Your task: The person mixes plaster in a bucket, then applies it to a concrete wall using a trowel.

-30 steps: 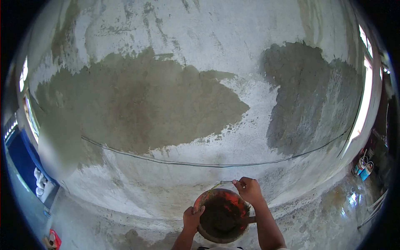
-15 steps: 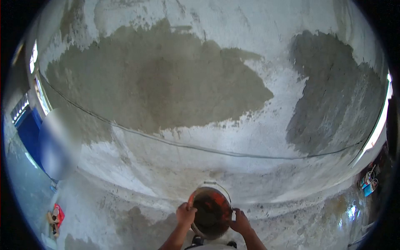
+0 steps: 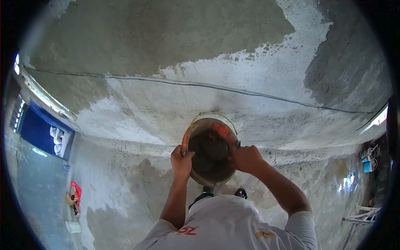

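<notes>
An orange bucket (image 3: 225,129), its inside smeared dark with grey material, hangs between my hands in front of my body, its mouth facing the camera. My left hand (image 3: 181,161) grips the rim on the left side. On the right side, my right hand (image 3: 246,159) has its fingers wrapped round the rim. The thin wire handle (image 3: 227,118) arches up beyond the far edge. A wall (image 3: 258,75) with darker patches of plaster rises ahead.
A cable (image 3: 200,84) runs across the wall. On the left are a blue door (image 3: 35,127) and a red item (image 3: 76,189) on the floor. Two blue-and-white containers (image 3: 369,166) and a metal frame (image 3: 364,215) stand at the right.
The view has tilted down, so the wall sits higher and my shirt now shows. The bucket and both hands appear higher in view, with both hands still on the rim.
</notes>
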The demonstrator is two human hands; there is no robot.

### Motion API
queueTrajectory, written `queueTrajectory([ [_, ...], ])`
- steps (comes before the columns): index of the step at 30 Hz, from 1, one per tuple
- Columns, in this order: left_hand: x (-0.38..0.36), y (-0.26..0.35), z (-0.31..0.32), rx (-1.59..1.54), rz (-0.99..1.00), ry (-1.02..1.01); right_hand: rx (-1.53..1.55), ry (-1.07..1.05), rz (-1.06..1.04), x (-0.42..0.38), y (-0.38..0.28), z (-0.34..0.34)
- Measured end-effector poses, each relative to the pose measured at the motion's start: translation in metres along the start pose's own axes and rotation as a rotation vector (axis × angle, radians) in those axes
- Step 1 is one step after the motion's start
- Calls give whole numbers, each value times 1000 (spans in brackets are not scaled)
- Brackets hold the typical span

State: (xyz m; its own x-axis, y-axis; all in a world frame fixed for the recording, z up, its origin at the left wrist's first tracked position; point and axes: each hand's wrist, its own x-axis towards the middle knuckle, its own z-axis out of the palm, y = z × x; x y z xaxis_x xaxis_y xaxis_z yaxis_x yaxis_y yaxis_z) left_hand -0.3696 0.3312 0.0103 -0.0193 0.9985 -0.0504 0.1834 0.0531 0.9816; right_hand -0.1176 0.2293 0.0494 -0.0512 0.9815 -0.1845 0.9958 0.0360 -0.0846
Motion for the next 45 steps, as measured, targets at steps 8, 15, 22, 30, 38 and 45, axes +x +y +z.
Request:
queueTrajectory([
  [8, 12, 22, -7, -142, 70, -78, 144, -153, -110, 21, 7, -20],
  [15, 31, 7, -18, -195, 64, -152, 336, -57, 53, 44, -5, 14],
  [22, 40, 9, -24, -241, -1, -136, 267, -146, -106, 28, -15, -20],
  [30, 31, 24, -16, -166, 67, -129, 28, -90, -165, 64, -5, -15],
  [38, 41, 19, -12, -77, 169, -66, 612, -64, -303, 52, 9, 24],
  [45, 36, 32, -9, -130, 205, -103, 160, -272, -56, 52, 9, -29],
])
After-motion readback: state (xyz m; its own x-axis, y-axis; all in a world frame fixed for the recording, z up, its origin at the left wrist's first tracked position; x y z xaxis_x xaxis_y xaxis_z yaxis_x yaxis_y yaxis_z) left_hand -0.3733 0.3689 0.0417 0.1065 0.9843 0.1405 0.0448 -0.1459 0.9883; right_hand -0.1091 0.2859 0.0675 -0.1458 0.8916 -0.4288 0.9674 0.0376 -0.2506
